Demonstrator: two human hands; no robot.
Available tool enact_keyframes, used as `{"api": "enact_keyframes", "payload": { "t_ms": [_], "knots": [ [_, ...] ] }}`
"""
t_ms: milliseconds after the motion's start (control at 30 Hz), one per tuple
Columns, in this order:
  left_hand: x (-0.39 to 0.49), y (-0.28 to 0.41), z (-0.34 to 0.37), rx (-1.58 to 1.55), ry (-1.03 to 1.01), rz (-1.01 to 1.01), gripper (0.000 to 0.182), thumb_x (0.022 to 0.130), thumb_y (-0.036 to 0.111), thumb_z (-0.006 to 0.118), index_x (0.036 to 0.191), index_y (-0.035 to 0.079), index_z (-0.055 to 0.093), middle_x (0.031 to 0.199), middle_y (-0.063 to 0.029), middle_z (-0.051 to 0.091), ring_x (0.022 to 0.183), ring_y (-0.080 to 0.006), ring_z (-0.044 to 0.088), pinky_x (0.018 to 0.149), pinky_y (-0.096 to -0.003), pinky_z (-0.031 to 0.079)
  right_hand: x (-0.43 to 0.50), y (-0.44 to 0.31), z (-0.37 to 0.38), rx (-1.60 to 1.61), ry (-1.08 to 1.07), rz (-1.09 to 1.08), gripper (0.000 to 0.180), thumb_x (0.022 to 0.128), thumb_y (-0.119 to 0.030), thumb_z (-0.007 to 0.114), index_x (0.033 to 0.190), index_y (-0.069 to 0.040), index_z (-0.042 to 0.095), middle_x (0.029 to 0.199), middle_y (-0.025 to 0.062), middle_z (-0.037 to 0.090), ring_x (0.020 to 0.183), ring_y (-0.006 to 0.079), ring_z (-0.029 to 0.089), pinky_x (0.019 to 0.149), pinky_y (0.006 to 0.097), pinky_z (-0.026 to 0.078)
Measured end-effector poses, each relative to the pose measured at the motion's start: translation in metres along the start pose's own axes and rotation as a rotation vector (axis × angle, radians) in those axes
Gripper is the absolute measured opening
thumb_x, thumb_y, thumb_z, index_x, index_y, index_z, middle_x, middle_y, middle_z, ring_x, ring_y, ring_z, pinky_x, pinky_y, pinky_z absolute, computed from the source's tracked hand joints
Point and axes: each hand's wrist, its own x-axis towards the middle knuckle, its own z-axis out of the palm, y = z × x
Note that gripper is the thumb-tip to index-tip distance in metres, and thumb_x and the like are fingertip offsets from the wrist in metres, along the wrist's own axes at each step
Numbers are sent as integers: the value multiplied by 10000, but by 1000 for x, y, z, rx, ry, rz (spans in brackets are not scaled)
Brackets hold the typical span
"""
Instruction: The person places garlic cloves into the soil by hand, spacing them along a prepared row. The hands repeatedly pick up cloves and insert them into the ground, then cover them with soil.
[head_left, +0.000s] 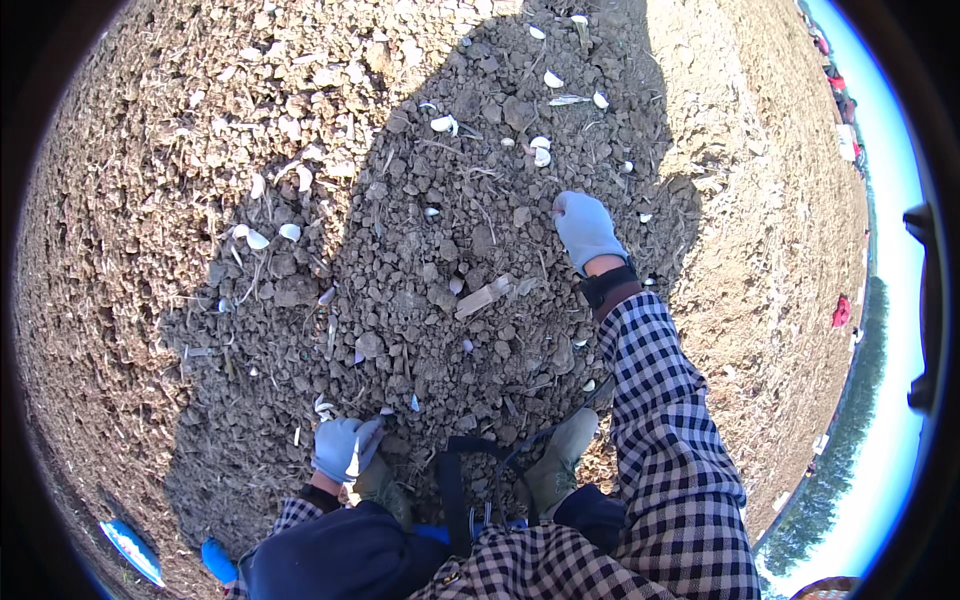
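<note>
My right hand (585, 229), in a pale grey glove, reaches out over loose soil (405, 247), its fingers curled under and facing down. Whether anything sits inside that fist is hidden. White garlic cloves (541, 156) lie just beyond it. Close to my left boot (381, 487) is my left hand (345, 448), gloved alike, with thumb and fingers drawn together. Its fingertips are too small to show what they hold. A purplish clove (386, 411) lies by its fingers, and pale cloves (323, 409) lie just above its knuckles.
More cloves (257, 239) are scattered over the clods at upper left. A dry stalk piece (482, 297) lies between my hands. Black straps (452, 487) hang near my right boot (574, 442). A blue-and-white object (133, 551) lies at lower left. People (836, 86) are far off at right.
</note>
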Motion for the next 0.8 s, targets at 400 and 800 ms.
{"api": "enact_keyframes", "payload": {
  "t_ms": [400, 800],
  "knots": [
    [-2, -2, 1, 11, -7, 2, 183, 846, 322, 721, 967, 185, 733, 688, -31, 616, 616, -263, 614, 527, -439, 445, 27, -24, -50, 58, 17, 207, 275, 904, -311, 654, 1020, -75, 735, 974, 149, 739, 956, 333, 707, 867, 448, 548],
    [-1, -2, -1, -6, -83, -18, 207, 847, 350, 720, 991, 202, 745, 658, -18, 610, 595, -244, 615, 514, -410, 456, 101, -35, -29, 0, -143, 58, 353, 882, -289, 732, 1105, -31, 642, 1096, 233, 670, 1066, 417, 628, 914, 465, 504]
  ]
}}
